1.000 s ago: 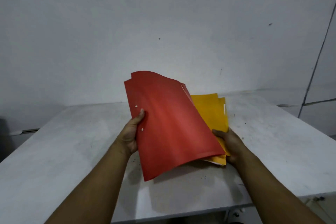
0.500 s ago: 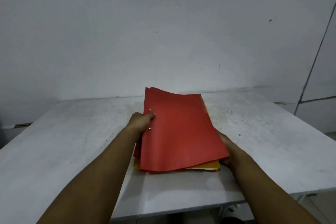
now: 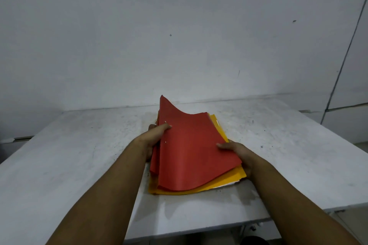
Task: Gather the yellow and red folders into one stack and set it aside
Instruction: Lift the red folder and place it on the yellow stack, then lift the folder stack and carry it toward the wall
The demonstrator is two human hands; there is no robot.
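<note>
Left hand [image 3: 154,138] and right hand [image 3: 238,152]: bare, as are both forearms; no sleeves, rings or wristwear apparent, though lighting is dim.

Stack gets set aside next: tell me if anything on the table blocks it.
Nothing visible does. Both hands, left and right, grip the red folders atop yellow folders; the white table shows bare surface either side.

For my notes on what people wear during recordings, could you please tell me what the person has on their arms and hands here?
Nothing is worn, as far as the picture shows. The left hand and the right hand are bare, with no gloves, and no rings can be made out. Both forearms are uncovered right down to the bottom edge of the view, so no sleeve, watch or wristband appears.
</note>
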